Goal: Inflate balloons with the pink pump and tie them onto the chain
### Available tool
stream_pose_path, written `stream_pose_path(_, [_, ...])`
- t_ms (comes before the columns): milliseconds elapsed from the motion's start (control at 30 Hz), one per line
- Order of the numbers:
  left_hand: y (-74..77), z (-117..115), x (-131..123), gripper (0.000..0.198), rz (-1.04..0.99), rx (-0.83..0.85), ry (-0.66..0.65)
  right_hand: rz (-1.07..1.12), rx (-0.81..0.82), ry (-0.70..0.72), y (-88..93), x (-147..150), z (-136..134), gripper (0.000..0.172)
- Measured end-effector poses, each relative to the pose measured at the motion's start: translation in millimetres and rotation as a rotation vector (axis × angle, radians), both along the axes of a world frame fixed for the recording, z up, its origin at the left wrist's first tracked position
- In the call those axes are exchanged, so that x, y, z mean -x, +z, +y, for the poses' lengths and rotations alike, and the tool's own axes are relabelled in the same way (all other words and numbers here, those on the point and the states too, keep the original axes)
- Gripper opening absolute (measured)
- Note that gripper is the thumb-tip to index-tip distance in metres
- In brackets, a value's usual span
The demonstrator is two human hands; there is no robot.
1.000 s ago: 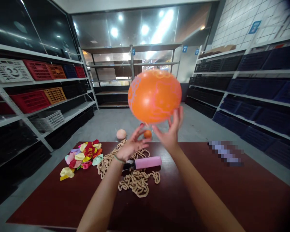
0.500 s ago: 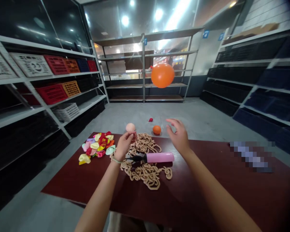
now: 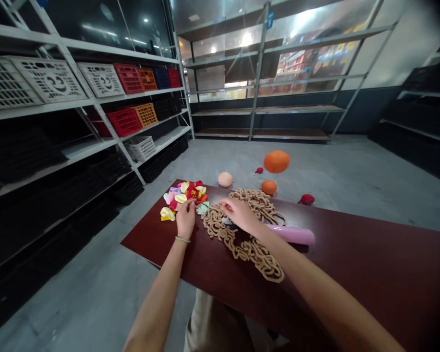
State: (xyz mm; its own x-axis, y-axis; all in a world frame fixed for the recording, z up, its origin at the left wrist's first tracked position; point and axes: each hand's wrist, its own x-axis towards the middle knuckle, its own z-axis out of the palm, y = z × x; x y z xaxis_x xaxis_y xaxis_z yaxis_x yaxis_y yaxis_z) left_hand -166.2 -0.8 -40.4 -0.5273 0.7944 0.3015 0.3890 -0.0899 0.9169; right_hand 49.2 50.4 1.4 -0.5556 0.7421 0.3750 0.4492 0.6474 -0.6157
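My left hand (image 3: pixel 186 218) reaches palm down to the near edge of a pile of deflated coloured balloons (image 3: pixel 185 194) on the dark red table (image 3: pixel 370 274), fingers stretched out and touching them. My right hand (image 3: pixel 238 213) lies over the beige chain (image 3: pixel 249 244), its fingers curled round the dark front end of the pink pump (image 3: pixel 291 234). A blown-up orange balloon (image 3: pixel 276 161) hangs in the air beyond the table, away from both hands.
On the grey floor behind the table lie a smaller orange balloon (image 3: pixel 269 187), a peach balloon (image 3: pixel 225 179) and two small red ones (image 3: pixel 307 199). Shelves with plastic crates (image 3: pixel 132 120) line the left side. Bare shelving (image 3: pixel 264 112) stands at the back.
The orange balloon left my hands, flew off and has dropped lower beyond the table. Both hands came down to the table, the left to the balloon pile, the right to the pump.
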Motion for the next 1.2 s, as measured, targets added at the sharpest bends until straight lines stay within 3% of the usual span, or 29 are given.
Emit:
stream_pose_path(100, [-11.8,-5.2,3.7,0.023,0.039,-0.020,0.083,-0.054,0.049,0.013,-12.4,42.5,14.7,0.021])
stream_pose_path(233, [-15.4,-7.9,0.2,0.023,0.068,-0.037,0.097,-0.141,0.126,-0.027,-24.6,79.2,36.9,0.017])
stream_pose_path(367, [-14.6,-7.9,-1.5,0.023,0.077,-0.025,0.063,-0.218,0.228,-0.067,-33.5,93.4,51.1,0.003])
stream_pose_path(533, [-15.1,-9.1,-2.0,0.023,0.064,-0.026,0.064,-0.174,0.270,-0.087,-25.5,86.9,56.3,0.006])
stream_pose_path(733, [-7.2,-12.7,-13.0,0.026,0.082,-0.078,-0.045,-0.001,0.320,-0.034,18.5,40.6,37.1,0.006])
stream_pose_path(800, [2.0,-12.6,-25.3,0.031,-0.002,-0.080,-0.195,0.042,0.344,-0.009,31.2,18.4,24.6,0.011])
stream_pose_path(933, [27.2,-6.9,-65.7,0.051,-0.220,-0.057,-0.645,0.214,0.433,0.029,43.9,-26.4,2.7,0.014])
stream_pose_path(1000, [37.1,-0.5,-90.5,0.052,-0.249,-0.057,-0.757,0.314,0.475,0.023,46.1,-49.1,-4.6,0.015])
stream_pose_path(1100, [41.4,11.5,-125.4,0.035,-0.234,-0.002,-0.760,0.381,0.477,-0.063,45.4,-87.0,-12.1,0.017])
stream_pose_path(1200, [34.2,20.4,-149.0,0.022,-0.282,0.059,-0.677,0.349,0.407,-0.181,36.8,-127.2,-18.5,0.019])
